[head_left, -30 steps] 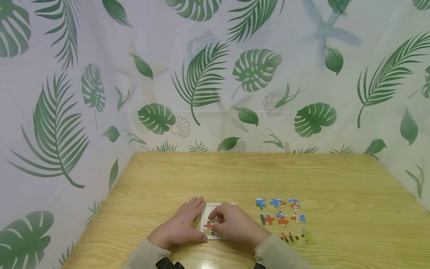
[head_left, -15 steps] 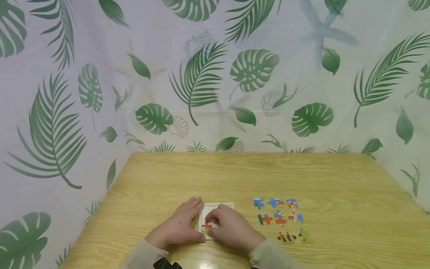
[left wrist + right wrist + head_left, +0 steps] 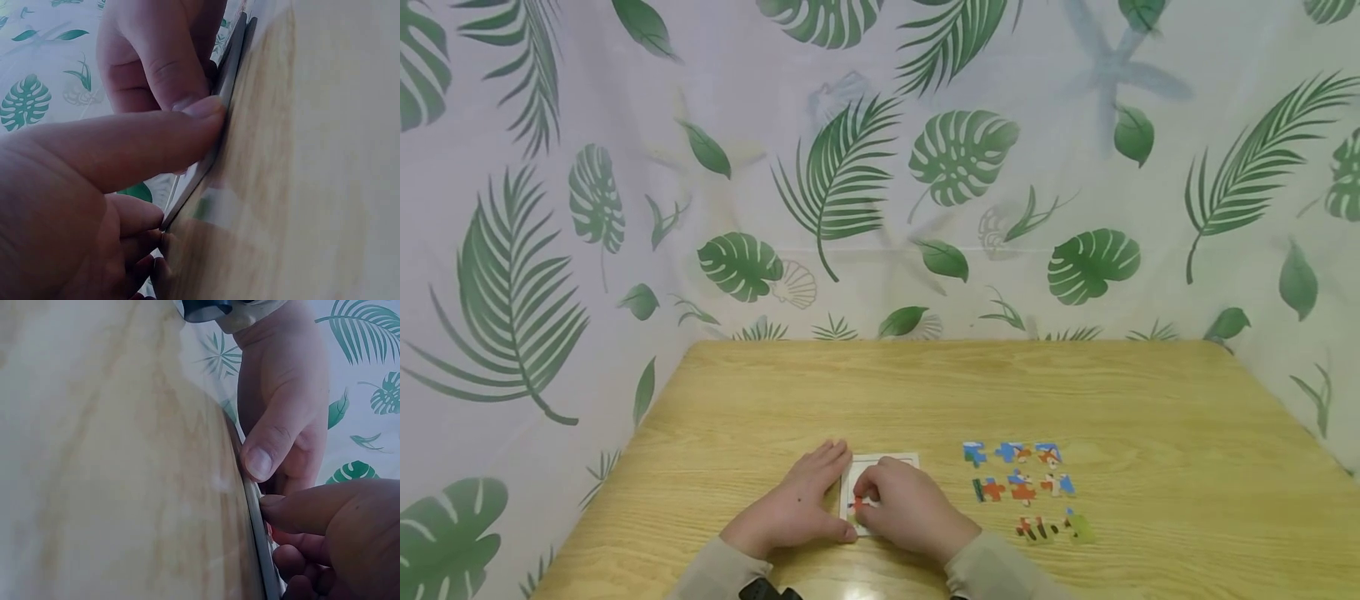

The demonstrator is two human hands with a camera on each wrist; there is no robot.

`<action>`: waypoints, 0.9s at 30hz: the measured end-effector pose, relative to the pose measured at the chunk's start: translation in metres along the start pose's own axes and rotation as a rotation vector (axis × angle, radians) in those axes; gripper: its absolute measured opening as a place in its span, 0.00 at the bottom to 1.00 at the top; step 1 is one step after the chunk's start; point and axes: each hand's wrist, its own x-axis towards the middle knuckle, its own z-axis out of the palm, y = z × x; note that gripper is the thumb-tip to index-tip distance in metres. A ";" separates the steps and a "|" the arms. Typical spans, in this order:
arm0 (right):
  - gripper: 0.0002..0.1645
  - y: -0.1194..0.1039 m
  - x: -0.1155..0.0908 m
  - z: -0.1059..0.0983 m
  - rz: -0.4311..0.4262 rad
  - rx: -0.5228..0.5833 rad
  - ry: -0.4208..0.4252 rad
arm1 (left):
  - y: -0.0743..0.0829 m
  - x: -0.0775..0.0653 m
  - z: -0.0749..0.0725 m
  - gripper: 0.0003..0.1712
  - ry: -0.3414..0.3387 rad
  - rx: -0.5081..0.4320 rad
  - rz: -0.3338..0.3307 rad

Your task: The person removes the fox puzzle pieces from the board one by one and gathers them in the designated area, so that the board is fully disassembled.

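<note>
In the head view a small white puzzle frame (image 3: pixel 908 458) lies on the table between both hands. My left hand (image 3: pixel 801 500) rests along its left side with the fingers straight, and the thumb touches its lower left corner. Bent over the frame, my right hand (image 3: pixel 906 504) pinches a red-and-green jigsaw piece (image 3: pixel 857 503) between thumb and forefinger at the lower left inside the border. The fingers cover much of that piece. In the left wrist view the left thumb (image 3: pixel 181 134) lies against the edge of the frame (image 3: pixel 194 181). The right wrist view shows the frame edge-on under both thumbs.
Right of the frame, several loose jigsaw pieces (image 3: pixel 1022 489) lie in three rows on the wooden table (image 3: pixel 820 383). They show blue, orange and green printing. A leaf-patterned cloth (image 3: pixel 850 167) hangs behind the table and along its left side.
The right hand's fingertips have shifted slightly left over the frame, so less of the pinched jigsaw piece shows. The left hand keeps its place on the frame. The head view has turned slightly right.
</note>
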 end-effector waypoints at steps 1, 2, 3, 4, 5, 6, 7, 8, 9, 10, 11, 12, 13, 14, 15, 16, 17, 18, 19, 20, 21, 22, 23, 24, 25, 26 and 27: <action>0.08 0.000 0.001 0.000 0.007 0.007 -0.006 | 0.000 0.000 0.000 0.62 0.000 0.000 0.001; 0.08 0.000 0.001 0.000 0.013 0.012 -0.009 | 0.000 0.000 0.000 0.62 0.001 0.002 0.003; 0.08 0.000 0.002 0.001 0.019 0.019 -0.013 | 0.000 -0.001 0.000 0.62 0.002 0.005 0.002; 0.08 0.000 0.003 0.001 0.026 0.021 -0.016 | 0.000 -0.001 0.000 0.62 0.001 0.006 0.001; 0.08 0.000 0.004 0.002 0.031 0.025 -0.018 | 0.000 -0.001 -0.001 0.62 0.001 0.008 0.001; 0.07 0.001 0.004 0.002 0.038 0.027 -0.022 | 0.000 -0.001 -0.001 0.62 0.002 0.010 0.001; 0.07 0.001 0.004 0.002 0.040 0.029 -0.024 | 0.000 -0.001 -0.001 0.62 0.002 0.010 0.000; 0.07 0.001 0.004 0.002 0.040 0.028 -0.023 | 0.000 0.000 -0.001 0.62 0.002 0.010 0.000; 0.07 0.001 0.004 0.002 0.041 0.028 -0.024 | 0.000 0.000 0.000 0.62 0.001 0.008 -0.001; 0.07 0.002 0.004 0.002 0.042 0.028 -0.022 | 0.000 0.000 0.000 0.62 -0.001 0.003 -0.002; 0.07 0.003 0.003 0.002 0.041 0.031 -0.019 | 0.000 0.001 0.000 0.62 0.000 0.004 -0.002; 0.07 0.003 0.003 0.002 0.042 0.033 -0.014 | 0.000 0.001 0.001 0.62 0.000 0.002 -0.001; 0.07 0.004 0.002 0.003 0.039 0.032 -0.008 | 0.000 0.000 0.001 0.62 0.001 -0.001 -0.003; 0.06 0.004 0.002 0.003 0.038 0.035 -0.005 | -0.001 0.000 0.002 0.62 0.001 -0.003 -0.005; 0.06 0.004 0.001 0.004 0.040 0.039 -0.005 | -0.001 -0.001 0.002 0.62 0.002 -0.006 -0.006; 0.06 0.005 0.000 0.004 0.043 0.043 -0.003 | -0.001 0.000 0.003 0.62 0.002 -0.008 -0.006; 0.06 0.006 0.000 0.004 0.046 0.050 -0.003 | -0.002 0.001 0.004 0.63 0.002 -0.008 -0.007; 0.06 0.007 0.000 0.005 0.050 0.056 -0.005 | -0.002 0.001 0.005 0.63 0.001 -0.010 -0.007; 0.06 0.007 -0.001 0.005 0.057 0.062 -0.010 | -0.002 0.001 0.005 0.63 -0.001 -0.009 -0.009; 0.06 0.008 -0.001 0.006 0.064 0.072 -0.014 | -0.003 0.002 0.006 0.64 -0.002 -0.005 -0.012; 0.07 0.008 -0.001 0.006 0.068 0.080 -0.015 | -0.002 0.001 0.006 0.64 -0.004 -0.001 -0.015; 0.07 0.009 0.000 0.006 0.071 0.085 -0.014 | -0.002 0.001 0.005 0.64 -0.005 0.004 -0.018; 0.08 0.009 0.000 0.006 0.073 0.091 -0.012 | -0.002 0.001 0.005 0.63 -0.004 0.006 -0.019; 0.08 0.009 0.000 0.006 0.071 0.096 -0.009 | -0.001 0.001 0.004 0.63 -0.005 0.007 -0.020; 0.08 0.010 0.001 0.006 0.071 0.101 -0.008 | 0.000 0.000 0.004 0.63 -0.004 0.008 -0.022; 0.08 0.010 0.002 0.006 0.068 0.105 -0.006 | 0.001 0.000 0.002 0.63 -0.004 0.006 -0.023; 0.08 0.010 0.002 0.006 0.066 0.111 -0.004 | 0.001 -0.001 0.001 0.63 -0.003 0.002 -0.022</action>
